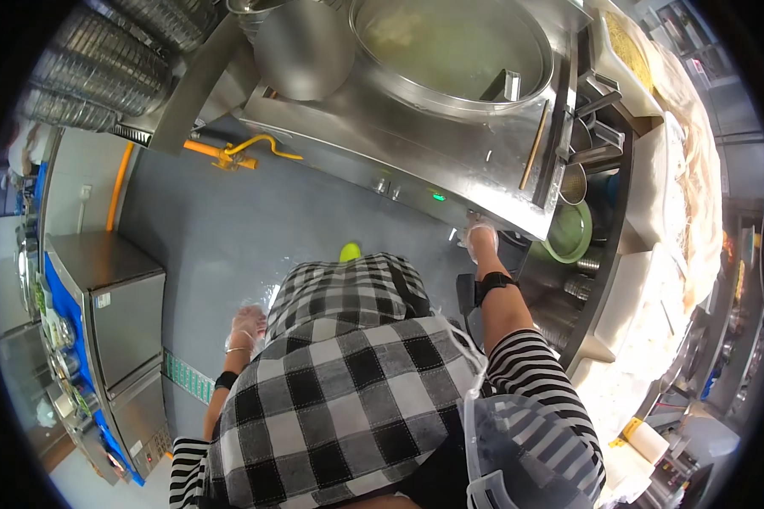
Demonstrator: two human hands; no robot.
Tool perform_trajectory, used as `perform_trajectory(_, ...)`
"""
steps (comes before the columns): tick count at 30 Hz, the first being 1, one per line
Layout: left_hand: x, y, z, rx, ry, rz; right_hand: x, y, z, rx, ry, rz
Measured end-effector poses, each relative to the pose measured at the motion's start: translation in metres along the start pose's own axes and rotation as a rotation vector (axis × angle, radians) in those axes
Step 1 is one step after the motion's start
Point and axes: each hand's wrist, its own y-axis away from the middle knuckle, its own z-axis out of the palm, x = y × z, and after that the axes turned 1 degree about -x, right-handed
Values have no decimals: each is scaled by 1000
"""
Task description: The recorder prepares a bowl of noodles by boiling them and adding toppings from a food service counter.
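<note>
My right hand (pixel 482 240), in a clear plastic glove, reaches to the front panel of a stainless steel stove (pixel 407 143), close to the right corner. Its fingertips are partly hidden, so whether they grip a knob cannot be told. A green light (pixel 439 197) glows on the panel to the left of this hand. Beside my checked apron (pixel 356 369) hangs my left hand (pixel 248 323), also gloved, with nothing visible in it. On the stove stands a large steel pot (pixel 445 105) of cloudy liquid, with a metal handle (pixel 513 86) rising inside its rim.
A wooden stick (pixel 535 145) lies on the stovetop, right of the pot. A round steel lid (pixel 304 51) is at its left. White bins (pixel 649 165), one with yellow noodles (pixel 629 51), line the right. Below them sits a green basin (pixel 570 235). A yellow pipe (pixel 223 153) runs low at left.
</note>
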Motion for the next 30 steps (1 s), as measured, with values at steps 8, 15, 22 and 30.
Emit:
perform_trajectory(8,7,20,8,22,-120,50,-7,10,-25,-4,-781,237)
perform_trajectory(15,28,39,33,32,-257,57,-3,-17,-7,-44,-518,218)
perform_trajectory(22,29,28,30,23,-255,82,-11,-49,17,214,-520,334)
perform_trajectory(30,31,-56,35,-289,-1410,1258,33,-69,132,224,-164,-39)
